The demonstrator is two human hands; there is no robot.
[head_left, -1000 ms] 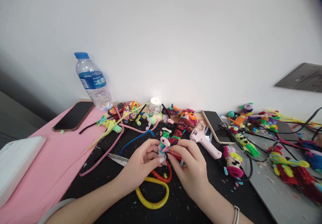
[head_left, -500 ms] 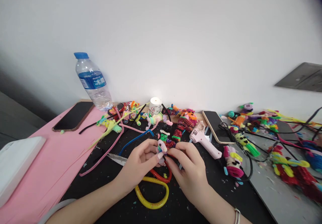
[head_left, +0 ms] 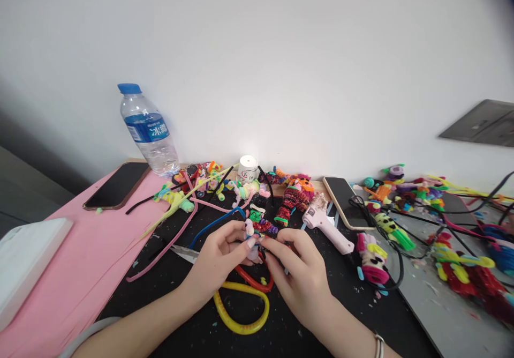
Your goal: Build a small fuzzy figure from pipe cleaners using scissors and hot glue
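Between the fingers of my left hand (head_left: 219, 261) is a small pale lilac pipe-cleaner figure (head_left: 249, 229), partly covered by the thumb. My right hand (head_left: 299, 272) is closed, its thumb and forefinger pinching at the figure's right side. A short black piece shows by these fingertips; its exact shape is hard to make out. Below the hands lie scissors with a yellow handle loop (head_left: 241, 328) and a red one, their blade (head_left: 184, 253) poking out left of my left hand. Just behind the held figure are a green pipe-cleaner piece (head_left: 257, 216) and a dark red pipe-cleaner figure (head_left: 287, 208).
A pink glue gun (head_left: 327, 230) and a phone (head_left: 347, 202) lie to the right. Several pipe-cleaner figures (head_left: 373, 261) and black cables are beyond. At left stand a water bottle (head_left: 148, 130), a dark phone (head_left: 116, 186) and a white box (head_left: 32, 267). A paper cup (head_left: 248, 168) sits by the wall.
The held figure has shifted slightly left and turned between my fingers. My right fingertips have moved a little left along with it. The things on the table look unmoved.
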